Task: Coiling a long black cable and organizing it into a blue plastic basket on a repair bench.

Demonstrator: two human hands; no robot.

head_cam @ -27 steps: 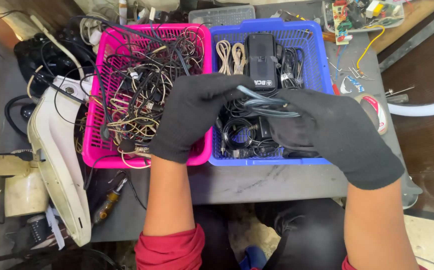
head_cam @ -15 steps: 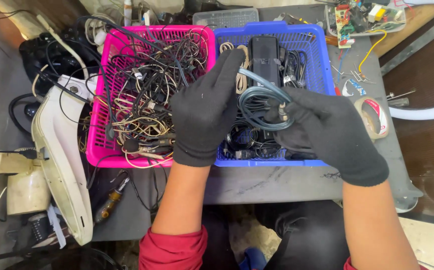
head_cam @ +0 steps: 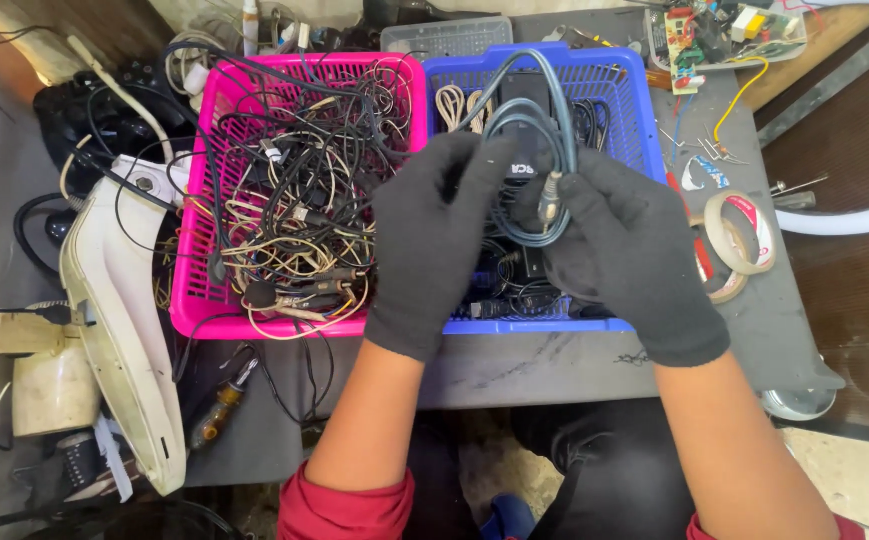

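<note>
Both hands (head_cam: 535, 230) raised, cable (head_cam: 535, 150) looped taller

Grey cable (head_cam: 533, 150) now loops taller, raised above the blue basket (head_cam: 623, 90); earlier a flat coil. Right hand (head_cam: 627, 250) now pinches its plug; left hand (head_cam: 433, 235) sits higher.

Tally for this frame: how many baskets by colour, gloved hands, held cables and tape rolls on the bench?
Pink basket: 1
Blue basket: 1
Black-gloved hands, left hand and right hand: 2
Grey-blue coiled cable held between both hands: 1
Tape rolls right of the blue basket: 2, overlapping
Total: 7
</note>
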